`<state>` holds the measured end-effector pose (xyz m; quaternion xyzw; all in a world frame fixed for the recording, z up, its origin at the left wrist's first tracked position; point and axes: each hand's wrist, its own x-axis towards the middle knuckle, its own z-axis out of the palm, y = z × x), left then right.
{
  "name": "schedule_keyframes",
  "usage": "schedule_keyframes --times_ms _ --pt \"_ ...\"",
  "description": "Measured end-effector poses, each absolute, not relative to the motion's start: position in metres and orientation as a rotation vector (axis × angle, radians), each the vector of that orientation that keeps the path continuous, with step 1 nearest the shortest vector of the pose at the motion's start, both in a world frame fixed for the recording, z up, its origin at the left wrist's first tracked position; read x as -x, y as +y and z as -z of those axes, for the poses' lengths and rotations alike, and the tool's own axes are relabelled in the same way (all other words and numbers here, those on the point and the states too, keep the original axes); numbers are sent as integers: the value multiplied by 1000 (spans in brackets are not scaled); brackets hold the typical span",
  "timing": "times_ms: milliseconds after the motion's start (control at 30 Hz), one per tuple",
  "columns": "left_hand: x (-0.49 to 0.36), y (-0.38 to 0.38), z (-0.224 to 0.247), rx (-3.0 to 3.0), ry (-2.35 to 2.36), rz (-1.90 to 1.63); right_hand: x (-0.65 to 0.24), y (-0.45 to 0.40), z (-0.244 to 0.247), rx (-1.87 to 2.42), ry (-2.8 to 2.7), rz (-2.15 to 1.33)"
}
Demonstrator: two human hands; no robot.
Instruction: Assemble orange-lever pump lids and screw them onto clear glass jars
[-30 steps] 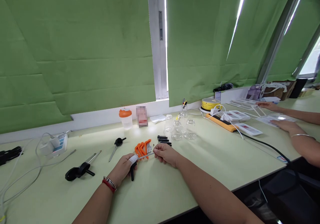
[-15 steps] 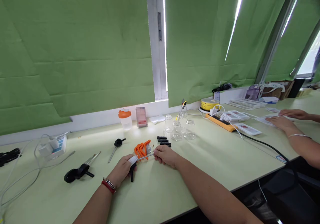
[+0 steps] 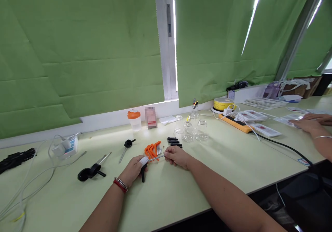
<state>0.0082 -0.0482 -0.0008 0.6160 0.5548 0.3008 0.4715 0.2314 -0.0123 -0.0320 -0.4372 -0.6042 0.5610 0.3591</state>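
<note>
My left hand, a white wrap on its thumb, is closed around a black plastic part with a thin metal rod. The rod points right, and my right hand pinches its far end; any small piece between those fingertips is hidden. Just behind the rod lie several orange crank-shaped handles and a few metal pins. Black ridged pieces lie in a row beyond my right hand. To the left, similar black parts with metal rods rest on the table, one farther back.
Upside-down glass jars stand behind the hands, near an orange-lidded cup. White cables and a power strip lie at left. An orange power strip is at right. Another person's hands work at far right.
The view has turned slightly, shifting the table's contents to the right and the far side slightly up. Both hands keep their hold on the rod and black part.
</note>
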Motion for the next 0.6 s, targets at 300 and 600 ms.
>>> schedule_keyframes --times_ms 300,600 --pt "-8 -48 1 -1511 1357 -730 -233 -12 32 1120 -1551 -1451" --pt "-8 -47 3 -1515 1355 -724 -232 -12 32 1134 -1568 -1446"
